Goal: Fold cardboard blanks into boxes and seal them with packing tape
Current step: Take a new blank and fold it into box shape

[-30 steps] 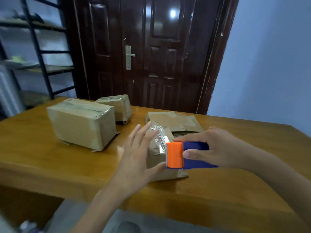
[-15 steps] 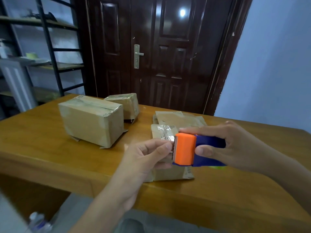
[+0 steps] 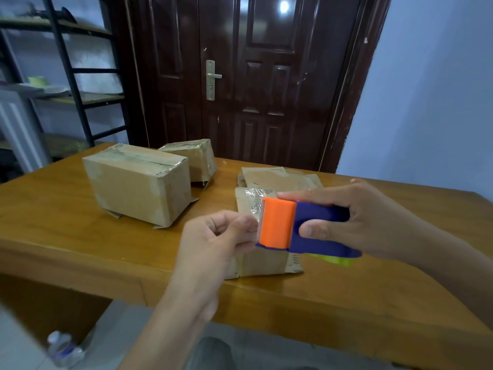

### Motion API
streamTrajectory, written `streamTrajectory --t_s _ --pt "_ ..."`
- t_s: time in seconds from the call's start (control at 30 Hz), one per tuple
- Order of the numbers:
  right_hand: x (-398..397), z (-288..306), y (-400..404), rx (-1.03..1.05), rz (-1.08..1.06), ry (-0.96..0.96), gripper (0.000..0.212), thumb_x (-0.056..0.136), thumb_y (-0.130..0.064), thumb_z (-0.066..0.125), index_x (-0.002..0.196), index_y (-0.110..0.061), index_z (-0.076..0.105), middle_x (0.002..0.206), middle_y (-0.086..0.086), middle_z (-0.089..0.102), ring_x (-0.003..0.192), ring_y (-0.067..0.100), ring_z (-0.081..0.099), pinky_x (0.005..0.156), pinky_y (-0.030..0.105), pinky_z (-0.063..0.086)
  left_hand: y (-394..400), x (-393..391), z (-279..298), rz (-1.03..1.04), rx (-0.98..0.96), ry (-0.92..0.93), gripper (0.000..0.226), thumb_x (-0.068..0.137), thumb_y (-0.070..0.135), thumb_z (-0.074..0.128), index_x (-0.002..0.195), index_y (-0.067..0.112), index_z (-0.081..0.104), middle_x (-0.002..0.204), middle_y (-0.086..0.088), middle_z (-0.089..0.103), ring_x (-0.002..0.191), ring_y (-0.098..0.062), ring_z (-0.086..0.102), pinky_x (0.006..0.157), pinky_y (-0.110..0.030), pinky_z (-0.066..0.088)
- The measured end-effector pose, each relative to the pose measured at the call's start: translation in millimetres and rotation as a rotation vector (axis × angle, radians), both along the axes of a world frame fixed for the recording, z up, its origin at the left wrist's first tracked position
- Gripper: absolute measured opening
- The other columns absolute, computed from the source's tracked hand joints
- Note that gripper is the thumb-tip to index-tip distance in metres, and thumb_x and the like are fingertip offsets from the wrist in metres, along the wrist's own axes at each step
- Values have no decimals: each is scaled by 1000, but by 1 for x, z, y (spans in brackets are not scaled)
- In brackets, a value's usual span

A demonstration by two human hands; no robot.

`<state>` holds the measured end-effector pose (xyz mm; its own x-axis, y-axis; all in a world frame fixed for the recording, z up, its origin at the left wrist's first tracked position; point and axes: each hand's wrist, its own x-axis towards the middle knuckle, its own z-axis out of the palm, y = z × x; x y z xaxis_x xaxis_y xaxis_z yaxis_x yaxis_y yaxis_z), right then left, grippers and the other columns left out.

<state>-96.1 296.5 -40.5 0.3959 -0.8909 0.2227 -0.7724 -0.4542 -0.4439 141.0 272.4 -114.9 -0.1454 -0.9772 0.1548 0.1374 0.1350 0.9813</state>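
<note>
My right hand (image 3: 354, 220) grips a tape dispenser (image 3: 296, 227) with an orange head and a blue body, held just above a small cardboard box (image 3: 262, 260) near the table's front edge. My left hand (image 3: 216, 236) pinches the clear tape end at the dispenser's orange head between thumb and forefinger. The small box carries shiny tape across its top and is partly hidden by both hands. A flat cardboard blank (image 3: 277, 177) lies behind it.
A large taped box (image 3: 138, 185) and a smaller taped box (image 3: 197, 158) stand at the back left of the wooden table (image 3: 66, 236). A dark door (image 3: 240, 76) is behind, black shelving (image 3: 66, 62) at left, a plastic bottle (image 3: 64, 348) on the floor.
My left hand lifted off the small box and closed its fingers on the tape end. The dispenser rose slightly above the box. The camera view tilted down.
</note>
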Motion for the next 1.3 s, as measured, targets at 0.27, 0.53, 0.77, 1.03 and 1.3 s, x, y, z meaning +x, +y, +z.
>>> streamTrajectory --t_s 0.27,0.53,0.77,1.03,1.3 --pt "-52 15 -8 195 -123 2 45 76 -62 70 119 -49 72 91 -22 78 80 6 76 70 25 58 -2 8 -15 50 132 7 19 92 21 73 93 4 82 86 -11 81 85 -24 80 80 -38 60" --pt "-71 6 -34 277 -62 -94 36 84 -51 69 118 -42 74 98 -14 80 87 15 77 68 26 60 -13 4 -12 120 63 -44 25 83 27 77 86 3 81 78 -11 79 71 -23 77 64 -24 62" --pt "-74 -1 -50 328 -10 -61 36 89 -50 68 121 -37 75 98 -11 80 86 16 77 70 29 59 -18 3 -19 220 -7 -134 21 87 28 77 73 14 82 70 -8 77 64 -16 70 55 -24 51" --pt "-82 -10 -54 323 4 -100 35 90 -44 70 123 -34 74 101 -14 80 92 14 76 72 27 57 -21 2 -24 252 -102 -128 14 85 30 75 76 20 82 65 -10 72 58 -18 63 56 -30 52" --pt "-85 -20 -60 340 12 -135 37 88 -45 72 123 -34 75 103 -15 79 95 14 76 74 29 59 -25 3 -34 257 -94 -120 10 86 19 78 78 16 82 64 -12 72 54 -21 62 52 -27 56"
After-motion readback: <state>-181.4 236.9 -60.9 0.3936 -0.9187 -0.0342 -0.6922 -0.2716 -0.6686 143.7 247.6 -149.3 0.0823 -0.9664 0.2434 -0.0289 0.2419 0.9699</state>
